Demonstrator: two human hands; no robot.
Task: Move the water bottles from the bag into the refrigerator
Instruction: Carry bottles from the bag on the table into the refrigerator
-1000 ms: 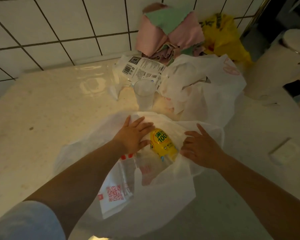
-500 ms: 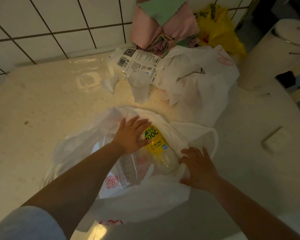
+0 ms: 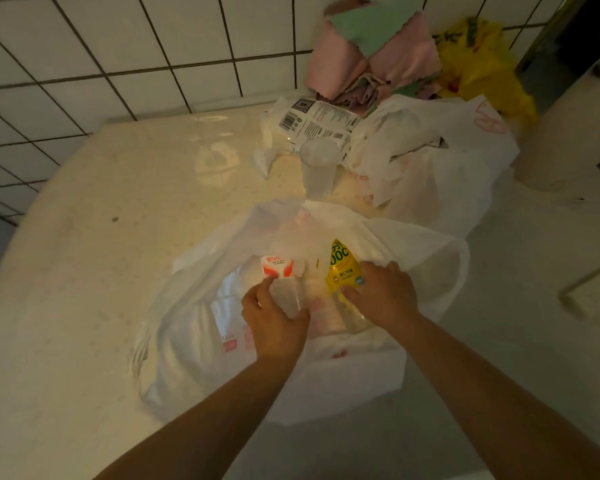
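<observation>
Both hands have moved down into the bag (image 3: 378,362), each now on a bottle.
Left hand (image 3: 274,320) has its fingers curled round the clear bottle (image 3: 284,289) with the red and white label; right hand (image 3: 383,294) grips the yellow bottle (image 3: 342,268) low on its body. Both bottles lie side by side inside the open white bag on the worktop (image 3: 118,237). A clear cup (image 3: 317,168) stands behind the bag.

"00" on yellow bottle label (image 3: 340,268) (partly hidden)
</observation>
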